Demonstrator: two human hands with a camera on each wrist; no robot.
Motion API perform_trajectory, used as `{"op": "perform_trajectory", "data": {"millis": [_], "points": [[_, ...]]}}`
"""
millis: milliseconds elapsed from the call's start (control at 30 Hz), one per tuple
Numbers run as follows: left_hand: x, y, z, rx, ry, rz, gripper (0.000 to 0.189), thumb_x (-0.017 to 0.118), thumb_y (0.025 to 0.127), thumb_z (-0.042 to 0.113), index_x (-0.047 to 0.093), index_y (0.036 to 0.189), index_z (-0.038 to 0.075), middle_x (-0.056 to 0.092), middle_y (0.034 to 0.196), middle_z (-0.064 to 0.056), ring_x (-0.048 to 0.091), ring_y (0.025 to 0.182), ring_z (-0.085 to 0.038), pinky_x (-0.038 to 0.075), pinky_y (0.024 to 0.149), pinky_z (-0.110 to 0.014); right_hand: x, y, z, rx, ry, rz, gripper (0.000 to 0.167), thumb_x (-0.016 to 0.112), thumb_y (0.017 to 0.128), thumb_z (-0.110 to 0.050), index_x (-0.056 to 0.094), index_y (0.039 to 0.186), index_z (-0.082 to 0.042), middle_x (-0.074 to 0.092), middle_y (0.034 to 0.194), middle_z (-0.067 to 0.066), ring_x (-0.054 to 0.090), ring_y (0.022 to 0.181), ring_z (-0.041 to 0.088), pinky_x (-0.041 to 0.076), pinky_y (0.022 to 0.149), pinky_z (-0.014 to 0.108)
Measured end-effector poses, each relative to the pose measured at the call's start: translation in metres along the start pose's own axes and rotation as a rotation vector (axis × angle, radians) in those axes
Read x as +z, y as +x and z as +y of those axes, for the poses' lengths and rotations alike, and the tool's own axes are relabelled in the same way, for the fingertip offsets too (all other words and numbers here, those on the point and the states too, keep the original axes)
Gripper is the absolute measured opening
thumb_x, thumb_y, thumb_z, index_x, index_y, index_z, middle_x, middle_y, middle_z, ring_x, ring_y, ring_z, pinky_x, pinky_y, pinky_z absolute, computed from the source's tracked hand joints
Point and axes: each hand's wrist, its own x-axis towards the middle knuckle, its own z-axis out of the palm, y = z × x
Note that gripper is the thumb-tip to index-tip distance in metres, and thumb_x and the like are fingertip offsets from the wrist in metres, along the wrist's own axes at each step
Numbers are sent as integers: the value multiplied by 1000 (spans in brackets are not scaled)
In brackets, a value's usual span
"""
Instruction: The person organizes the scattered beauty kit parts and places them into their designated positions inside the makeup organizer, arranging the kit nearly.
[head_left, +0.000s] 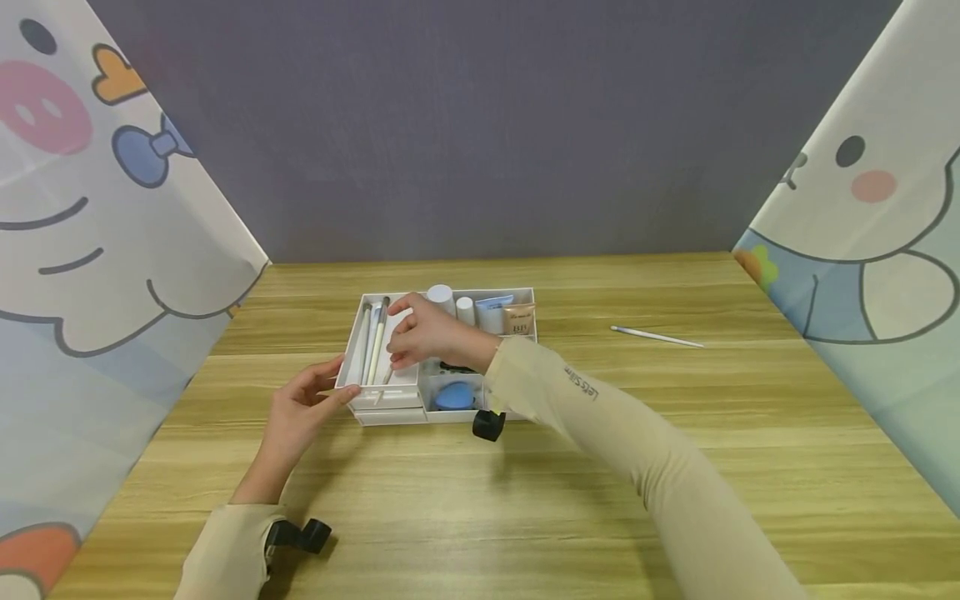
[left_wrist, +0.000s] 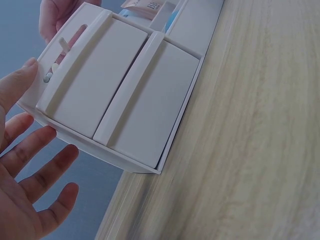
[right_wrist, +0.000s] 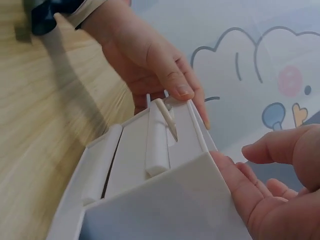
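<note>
A white storage box (head_left: 393,416) with compartments and two front drawers (left_wrist: 90,75) stands on the table. My left hand (head_left: 295,412) holds its front left corner, thumb on the front rim and forefinger along the side; the other fingers spread free. Over the left compartment is my right hand (head_left: 435,332), thumb and fingers apart at the wall in the right wrist view. Below its fingertips leans a thin stick (head_left: 387,377), its pointed end (right_wrist: 167,119) poking out through the slot in the front. Several slim brushes (head_left: 379,340) lie left of it in that compartment.
Behind the right arm the box holds white bottles (head_left: 440,295), a blue-and-white tube (head_left: 492,312), a brown tube (head_left: 519,319) and a blue makeup sponge (head_left: 454,396). One slim white stick (head_left: 656,337) lies on the table to the right. A grey panel (head_left: 495,133) stands at the back.
</note>
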Motion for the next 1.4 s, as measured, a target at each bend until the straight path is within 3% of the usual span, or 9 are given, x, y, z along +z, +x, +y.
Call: {"op": "perform_trajectory", "data": {"millis": [300, 533, 1000, 1400], "points": [[1, -1, 1, -12, 4, 8, 41, 75, 86, -2, 62, 125, -9, 66, 105, 22, 64, 91, 2, 53, 73, -15, -15, -21, 9, -129, 160, -76, 57, 53, 95, 12, 27, 144, 7, 56, 98, 14, 64, 81, 24, 58, 84, 42], [0, 0, 1, -6, 2, 11, 42, 75, 86, -3, 61, 125, -9, 66, 104, 22, 64, 91, 2, 53, 73, -15, -34, -39, 8, -171, 211, -69, 50, 52, 96, 12, 31, 140, 6, 57, 98, 14, 66, 83, 25, 54, 91, 50], [1, -1, 1, -33, 23, 16, 43, 76, 86, 0, 62, 126, -8, 66, 105, 24, 64, 92, 3, 53, 74, -15, -65, -62, 21, -199, 168, -35, 47, 50, 94, 15, 32, 137, 7, 58, 94, 12, 64, 82, 25, 56, 88, 48], [0, -1, 2, -32, 29, 14, 43, 76, 86, 0, 62, 127, -6, 66, 103, 23, 64, 91, 2, 53, 73, -15, -99, -89, 32, -223, 44, -34, 47, 50, 95, 11, 29, 137, 8, 59, 96, 11, 64, 86, 26, 56, 86, 49]]}}
